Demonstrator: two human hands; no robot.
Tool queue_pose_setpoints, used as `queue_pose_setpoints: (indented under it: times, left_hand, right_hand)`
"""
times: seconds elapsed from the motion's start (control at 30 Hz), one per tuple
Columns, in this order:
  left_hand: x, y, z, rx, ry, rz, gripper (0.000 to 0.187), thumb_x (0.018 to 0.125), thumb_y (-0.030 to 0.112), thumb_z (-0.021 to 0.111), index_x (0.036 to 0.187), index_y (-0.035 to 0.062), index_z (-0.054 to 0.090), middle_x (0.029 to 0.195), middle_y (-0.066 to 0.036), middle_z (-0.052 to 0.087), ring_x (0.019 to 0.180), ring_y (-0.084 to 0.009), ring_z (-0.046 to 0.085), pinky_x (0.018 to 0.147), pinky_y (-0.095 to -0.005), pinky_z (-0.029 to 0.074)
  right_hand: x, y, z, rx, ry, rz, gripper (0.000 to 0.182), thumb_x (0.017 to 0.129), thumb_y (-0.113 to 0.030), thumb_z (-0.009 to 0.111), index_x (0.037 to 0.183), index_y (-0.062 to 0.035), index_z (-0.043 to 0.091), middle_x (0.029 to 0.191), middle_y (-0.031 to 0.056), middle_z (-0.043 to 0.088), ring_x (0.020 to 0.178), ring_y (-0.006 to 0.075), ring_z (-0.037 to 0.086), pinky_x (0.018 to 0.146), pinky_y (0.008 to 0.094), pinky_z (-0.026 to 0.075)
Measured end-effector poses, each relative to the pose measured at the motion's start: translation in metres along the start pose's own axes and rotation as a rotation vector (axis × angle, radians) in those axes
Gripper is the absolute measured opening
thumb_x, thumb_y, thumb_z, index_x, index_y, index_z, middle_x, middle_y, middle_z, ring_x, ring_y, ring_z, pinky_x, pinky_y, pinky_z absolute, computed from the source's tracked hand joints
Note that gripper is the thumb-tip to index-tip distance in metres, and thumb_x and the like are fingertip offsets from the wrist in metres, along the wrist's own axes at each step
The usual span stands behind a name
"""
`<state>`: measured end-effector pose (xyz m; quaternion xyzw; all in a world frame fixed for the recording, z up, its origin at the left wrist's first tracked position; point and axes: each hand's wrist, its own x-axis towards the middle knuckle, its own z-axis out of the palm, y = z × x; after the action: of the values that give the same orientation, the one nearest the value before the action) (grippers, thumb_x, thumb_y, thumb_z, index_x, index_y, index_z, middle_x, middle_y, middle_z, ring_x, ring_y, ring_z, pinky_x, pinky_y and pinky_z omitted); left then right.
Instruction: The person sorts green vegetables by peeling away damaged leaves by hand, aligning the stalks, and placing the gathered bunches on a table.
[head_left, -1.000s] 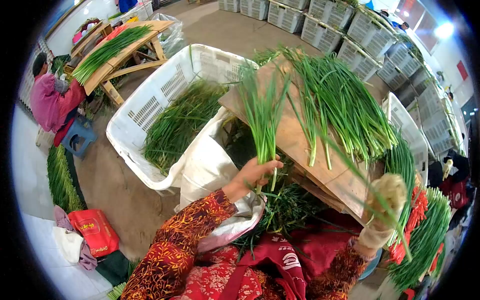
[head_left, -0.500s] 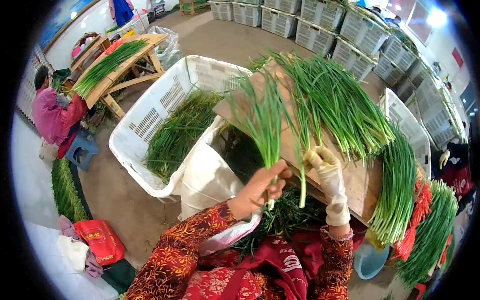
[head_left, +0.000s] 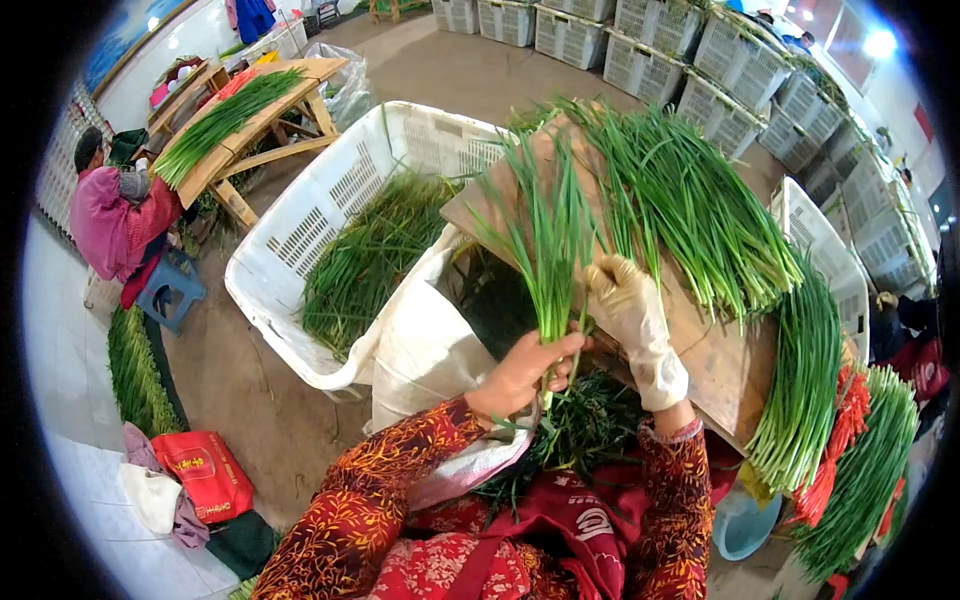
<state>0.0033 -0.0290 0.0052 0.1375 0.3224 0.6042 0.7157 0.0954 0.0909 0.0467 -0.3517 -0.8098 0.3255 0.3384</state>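
My bare left hand (head_left: 528, 372) is closed around the lower stalks of a small bunch of garlic chives (head_left: 555, 270), whose leaves fan up and away over the wooden board (head_left: 728, 365). To its right is my right hand (head_left: 632, 322), in a pale thin glove, with fingers curled together beside the bunch. Whether a stalk sits in those fingertips is hard to make out. A large pile of garlic chives (head_left: 690, 215) lies on the board just beyond my right hand, white ends facing right.
Trimmed leaves fill a white crate (head_left: 262, 310) at left, beside a white sack (head_left: 425, 365). Tied chives (head_left: 795, 390) and red ties (head_left: 846, 425) hang at the board's right edge. A blue bucket (head_left: 745, 530) stands below. Another person (head_left: 110, 220) sits far left; crates (head_left: 640, 75) line the back.
The stalk in my right hand has come over to the bunch in my left hand. My right hand has moved up, its fingers now close beside the bunch.
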Motion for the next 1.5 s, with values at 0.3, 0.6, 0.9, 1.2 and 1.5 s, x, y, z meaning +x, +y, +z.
queue_pose_setpoints:
  times: [0.3, 0.6, 0.9, 1.2, 1.5]
  left_hand:
    - [0.001, 0.011, -0.009, 0.108, -0.033, 0.020, 0.020, 0.085, 0.020, 0.057, 0.097, 0.0056, 0.049, 0.077, 0.001, 0.051, 0.053, -0.0022, 0.039, 0.041, -0.0172, 0.033]
    - [0.003, 0.016, -0.022, 0.023, 0.065, 0.027, 0.022, 0.083, 0.022, 0.059, 0.096, 0.0074, 0.050, 0.084, -0.002, 0.054, 0.058, -0.0034, 0.043, 0.040, -0.0165, 0.033]
    - [0.001, -0.003, 0.015, 0.098, 0.080, -0.003, 0.024, 0.082, 0.026, 0.060, 0.097, 0.0095, 0.051, 0.078, 0.004, 0.049, 0.061, -0.0040, 0.045, 0.040, -0.0160, 0.031]
    - [0.019, 0.027, -0.006, 0.173, 0.096, 0.360, 0.019, 0.086, 0.020, 0.054, 0.095, 0.0044, 0.052, 0.093, -0.007, 0.059, 0.088, -0.0182, 0.059, 0.078, -0.0318, 0.050]
    - [0.040, 0.068, -0.019, -0.039, -0.006, 0.394, 0.021, 0.084, 0.023, 0.058, 0.092, 0.0059, 0.050, 0.070, 0.002, 0.048, 0.056, -0.0077, 0.045, 0.051, -0.0243, 0.041]
  right_hand:
    - [0.058, -0.009, -0.010, -0.262, 0.183, -0.258, 0.015, 0.080, -0.022, 0.059, 0.080, -0.0067, 0.058, 0.068, 0.0128, 0.060, 0.059, 0.0286, 0.059, 0.054, 0.0340, 0.046]
    - [-0.020, -0.032, -0.178, 0.699, 0.453, -0.060, 0.028, 0.085, -0.030, 0.053, 0.091, -0.0027, 0.057, 0.073, 0.0045, 0.059, 0.057, 0.0110, 0.052, 0.057, 0.0213, 0.043]
    - [-0.073, 0.014, -0.011, 0.664, -0.130, 0.526, 0.036, 0.083, -0.028, 0.059, 0.106, 0.0002, 0.056, 0.091, 0.0057, 0.062, 0.078, 0.0118, 0.056, 0.070, 0.0222, 0.044]
    - [-0.101, 0.002, -0.035, 1.102, -0.066, 0.332, 0.019, 0.085, -0.021, 0.055, 0.083, -0.0030, 0.057, 0.080, 0.0068, 0.061, 0.075, 0.0123, 0.055, 0.068, 0.0260, 0.044]
    - [-0.074, -0.014, -0.075, -0.530, -0.197, 0.350, 0.037, 0.075, -0.040, 0.061, 0.087, -0.0054, 0.062, 0.071, 0.0156, 0.061, 0.070, 0.0301, 0.061, 0.064, 0.0371, 0.047]
